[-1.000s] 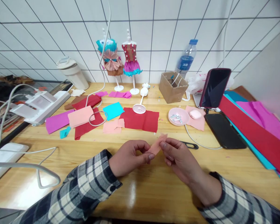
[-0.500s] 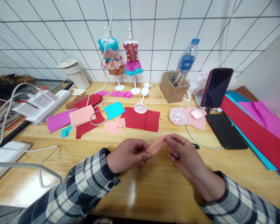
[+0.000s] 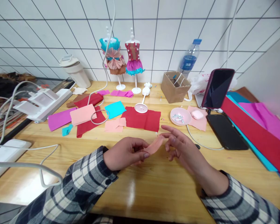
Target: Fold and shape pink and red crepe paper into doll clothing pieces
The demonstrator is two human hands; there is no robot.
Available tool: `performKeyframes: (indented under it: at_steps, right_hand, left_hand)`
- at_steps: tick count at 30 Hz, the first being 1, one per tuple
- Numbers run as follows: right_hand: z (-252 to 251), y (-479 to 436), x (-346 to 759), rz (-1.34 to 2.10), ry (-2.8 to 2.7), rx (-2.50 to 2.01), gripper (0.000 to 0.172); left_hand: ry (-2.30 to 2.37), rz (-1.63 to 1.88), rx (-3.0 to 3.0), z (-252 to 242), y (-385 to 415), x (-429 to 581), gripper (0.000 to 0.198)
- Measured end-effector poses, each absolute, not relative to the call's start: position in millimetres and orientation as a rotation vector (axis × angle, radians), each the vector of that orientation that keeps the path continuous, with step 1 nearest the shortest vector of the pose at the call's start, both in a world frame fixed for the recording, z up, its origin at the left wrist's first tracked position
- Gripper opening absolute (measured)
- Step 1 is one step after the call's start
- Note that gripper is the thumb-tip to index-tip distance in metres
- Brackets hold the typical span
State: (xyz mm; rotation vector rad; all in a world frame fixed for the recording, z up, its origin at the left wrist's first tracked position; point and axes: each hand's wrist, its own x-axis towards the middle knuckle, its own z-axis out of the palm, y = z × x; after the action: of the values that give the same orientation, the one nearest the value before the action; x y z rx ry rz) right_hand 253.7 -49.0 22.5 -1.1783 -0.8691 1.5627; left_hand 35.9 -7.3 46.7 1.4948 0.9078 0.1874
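1. a wooden table (image 3: 158,189) ran up to a white tiled wall (image 3: 143,34)
2. a white cable (image 3: 104,64) hung in front of the turquoise-topped mannequin (image 3: 116,59); a pink bowl (image 3: 180,121) sat near a cardboard box (image 3: 174,90)
3. above the table, the left hand (image 3: 124,154) pinched a peach strip (image 3: 155,145); the right hand (image 3: 186,152) was loosely spread at its far end, contact unclear

The strip (image 3: 155,145) is peach; the sleeves (image 3: 82,180) are plaid in black, grey and cream. The table (image 3: 172,196) is yellowish wood, the wall (image 3: 170,32) white with a dark grid. The bowl (image 3: 186,115) is pink, the box (image 3: 171,92) brown. One dress (image 3: 133,64) is red, brown, magenta and turquoise, the other dress (image 3: 116,63) turquoise, pink and brown.
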Motion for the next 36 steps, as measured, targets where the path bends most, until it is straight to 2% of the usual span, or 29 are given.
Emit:
performKeyframes:
  at_steps: [3, 7, 14, 20, 27, 31, 36]
  right_hand:
    - [21.4, -47.7, 253.2, 1.586, -0.978, -1.19, 0.057]
    - [17.1, -44.9, 256.1, 1.484, -0.986, -1.217, 0.047]
    - [18.3, -43.4, 264.5, 1.267, -1.103, -1.287, 0.038]
    - [13.8, -40.0, 267.9, 0.782, -1.756, -1.621, 0.022]
    - [8.8, -44.0, 251.1, 0.422, -2.189, -1.422, 0.028]
    - [7.0, -43.5, 247.6, 0.294, -2.231, -1.374, 0.012]
    - [9.1, -43.4, 250.7, 0.153, -2.208, -1.329, 0.013]
  left_hand:
    - [0.887, 0.183, 1.536, 46.2, -7.5, 34.3, 0.026]
    - [0.888, 0.183, 1.594, 50.0, -6.4, 33.7, 0.028]
    - [1.023, 0.142, 1.789, 52.6, 0.8, 25.7, 0.029]
    - [1.136, 0.042, 2.018, 42.8, 13.0, 14.3, 0.02]
    - [1.033, -0.007, 2.268, 33.5, 17.1, 11.5, 0.016]
    - [1.064, 0.002, 2.289, 32.6, 14.6, 11.3, 0.016]
    - [1.118, -0.036, 2.202, 33.6, 8.9, 15.0, 0.021]
